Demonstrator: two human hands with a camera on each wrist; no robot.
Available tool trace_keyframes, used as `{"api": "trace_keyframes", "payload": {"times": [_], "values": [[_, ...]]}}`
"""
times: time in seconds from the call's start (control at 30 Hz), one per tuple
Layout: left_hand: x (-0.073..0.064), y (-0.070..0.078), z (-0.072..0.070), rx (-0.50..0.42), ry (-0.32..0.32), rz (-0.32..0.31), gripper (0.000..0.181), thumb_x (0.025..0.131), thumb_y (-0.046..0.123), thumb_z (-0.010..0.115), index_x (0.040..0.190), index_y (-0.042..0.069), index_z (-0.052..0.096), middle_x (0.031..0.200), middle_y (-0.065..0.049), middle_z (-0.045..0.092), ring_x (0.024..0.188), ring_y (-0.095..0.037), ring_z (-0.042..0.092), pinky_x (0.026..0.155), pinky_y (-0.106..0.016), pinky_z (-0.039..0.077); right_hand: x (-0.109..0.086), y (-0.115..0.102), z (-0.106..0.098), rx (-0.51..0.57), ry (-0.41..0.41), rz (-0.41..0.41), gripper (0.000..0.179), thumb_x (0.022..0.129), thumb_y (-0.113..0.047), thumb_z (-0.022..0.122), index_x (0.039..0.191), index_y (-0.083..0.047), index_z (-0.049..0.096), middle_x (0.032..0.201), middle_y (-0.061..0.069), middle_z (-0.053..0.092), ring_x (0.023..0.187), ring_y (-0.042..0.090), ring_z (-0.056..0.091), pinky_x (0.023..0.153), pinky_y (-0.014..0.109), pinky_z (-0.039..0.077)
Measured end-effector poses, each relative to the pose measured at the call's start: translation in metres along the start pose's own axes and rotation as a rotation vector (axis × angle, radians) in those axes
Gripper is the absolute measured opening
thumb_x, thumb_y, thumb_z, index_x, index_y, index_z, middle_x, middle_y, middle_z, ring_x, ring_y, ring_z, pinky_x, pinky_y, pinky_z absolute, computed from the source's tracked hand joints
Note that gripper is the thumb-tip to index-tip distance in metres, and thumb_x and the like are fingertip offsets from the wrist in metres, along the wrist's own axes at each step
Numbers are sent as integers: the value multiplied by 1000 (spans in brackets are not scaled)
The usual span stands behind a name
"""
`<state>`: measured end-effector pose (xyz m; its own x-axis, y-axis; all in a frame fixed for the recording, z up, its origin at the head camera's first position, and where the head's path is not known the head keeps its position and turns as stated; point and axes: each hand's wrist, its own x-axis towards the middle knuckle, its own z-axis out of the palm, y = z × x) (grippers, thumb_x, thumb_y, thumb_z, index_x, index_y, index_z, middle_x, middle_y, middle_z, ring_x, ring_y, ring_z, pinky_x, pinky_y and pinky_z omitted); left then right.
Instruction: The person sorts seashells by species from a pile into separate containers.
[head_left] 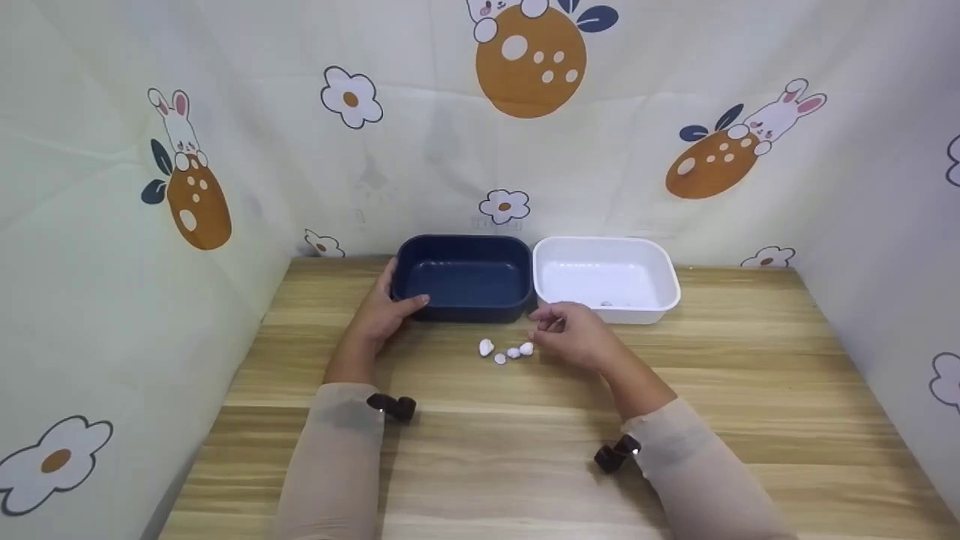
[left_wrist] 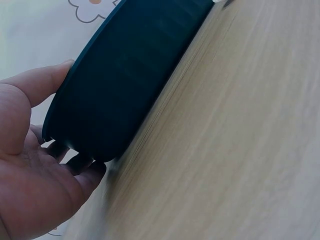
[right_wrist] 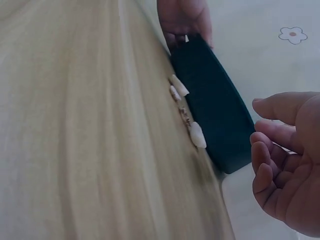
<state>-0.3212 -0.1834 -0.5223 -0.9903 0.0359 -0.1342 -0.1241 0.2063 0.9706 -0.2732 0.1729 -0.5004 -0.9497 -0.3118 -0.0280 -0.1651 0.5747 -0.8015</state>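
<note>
My left hand [head_left: 381, 309] grips the left end of a dark blue plastic bin [head_left: 463, 313], thumb over the front rim and fingers round the side; the left wrist view shows the fingertips under its corner. My right hand [head_left: 576, 336] is by the front of a white bin [head_left: 645, 315], its fingers loosely bent. In the right wrist view the thumb and fingertips [right_wrist: 260, 106] stand apart with nothing seen between them. Several small white shell-like pieces [head_left: 486, 347] lie on the table in front of the dark bin, left of my right hand.
The two bins stand side by side at the back of the wooden table [head_left: 480, 450], close to a patterned cloth backdrop [head_left: 420, 165]. A tiny piece [head_left: 607, 304] lies inside the white bin near its front wall. Cloth also hangs along both sides.
</note>
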Motion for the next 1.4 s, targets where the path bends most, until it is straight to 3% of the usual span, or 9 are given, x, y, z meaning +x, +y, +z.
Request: {"api": "trace_keyframes", "payload": {"times": [0.1,0.33,1.0,1.4], "values": [[1,0,0,-8,-1,-5,110,93,17,82,174,22,8,183,-8,8,170,-28,4,140,-48,2,1,5,6,-6,-44,-9,33,94,-16,80,122,0,76,103,10,77,88,15,69,78,26,57],[-3,6,2,-6,2,-7,109,93,16,82,174,19,9,182,-9,9,170,-29,5,140,-47,3,3,16,17,-141,-86,-110,22,93,-17,80,111,-6,79,98,4,77,93,15,66,88,33,55],[-1,1,0,-22,-9,5,109,93,20,83,174,24,10,183,-6,9,170,-26,2,140,-47,2,5,21,22,-188,-91,-142,14,89,-9,79,102,-7,80,91,0,73,87,9,60,79,25,50],[-1,-1,-1,-3,3,5,108,94,21,83,174,25,11,183,-5,11,170,-27,4,140,-47,2,4,16,17,-141,-135,-106,14,90,-9,79,104,-8,79,96,1,76,90,9,62,84,26,52]]}}
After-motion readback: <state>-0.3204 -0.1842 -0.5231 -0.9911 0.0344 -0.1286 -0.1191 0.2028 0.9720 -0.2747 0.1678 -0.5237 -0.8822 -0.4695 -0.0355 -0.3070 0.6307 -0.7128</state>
